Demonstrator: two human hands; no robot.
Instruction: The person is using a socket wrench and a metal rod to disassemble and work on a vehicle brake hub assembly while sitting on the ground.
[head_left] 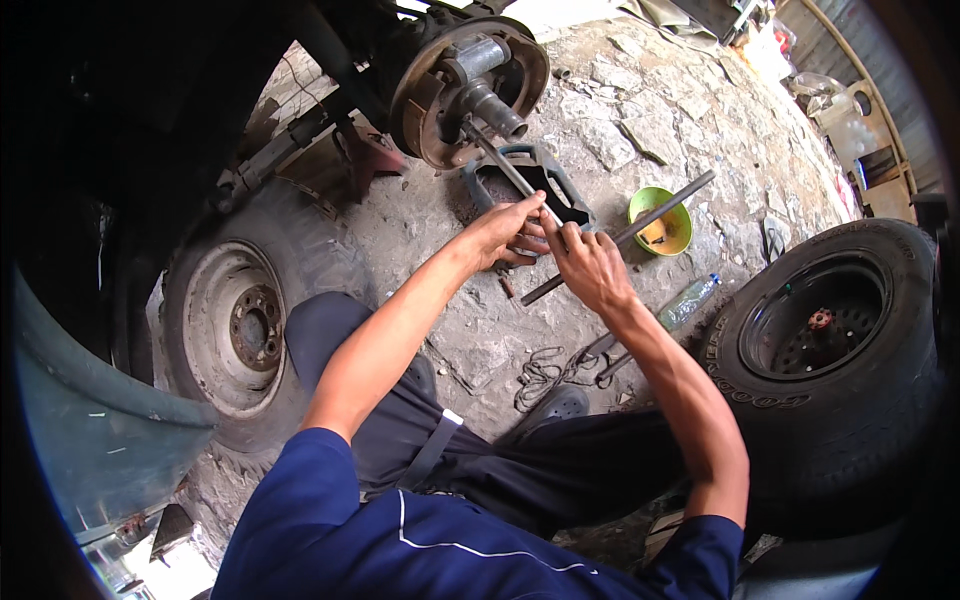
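Note:
A long metal bar (508, 167) runs from the exposed wheel brake assembly (425, 100) down towards me. Its far end meets the lower part of that assembly, just below the protruding axle tube (492, 107); how it engages there is too small to tell. My left hand (503, 234) pinches the near end between thumb and fingers. Close beside it, my right hand (592, 264) is closed on the same end. A dark steel pipe (680, 195) slants behind my right hand, partly hidden by it. Beneath the bar sits a cut-open dark plastic container (566, 185).
A wheel with a pale rim (228, 345) stands at left, and another tyre (830, 430) lies at right. On the stony ground are a green bowl (682, 238) with brownish liquid, a plastic bottle (690, 302), and a cord (540, 378). A reddish stand (372, 158) is under the vehicle.

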